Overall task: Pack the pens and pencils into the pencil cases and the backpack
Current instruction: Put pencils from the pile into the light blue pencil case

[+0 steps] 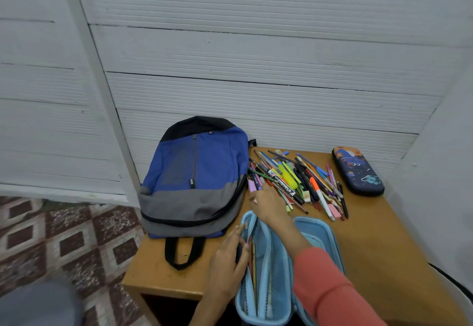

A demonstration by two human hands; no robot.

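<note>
My left hand (pixel 226 259) lies flat against the left wall of the light blue pencil case (pixel 316 233). The fingers are straight and close together, steadying it at the near edge of the wooden table (pixel 384 249). The case stands open right in front of me, its two halves spread. A few pencils (pixel 252 256) sit in the mesh pocket of the left half, just beside my fingertips.

My right hand (pixel 267 204), in its orange sleeve (pixel 325 287), reaches across the case. It lands on the near left corner of the pile of pens and pencils (pixel 297 182) in the middle of the table. The fingers bend down onto the pile, but the back of the hand hides them, so I cannot tell whether they hold anything.

The blue and grey backpack (pixel 197 174) lies flat on the left, just beside the pile, its black handle pointing toward me. The dark blue pencil case (pixel 358 172) lies closed at the far right, apart from the pile.
</note>
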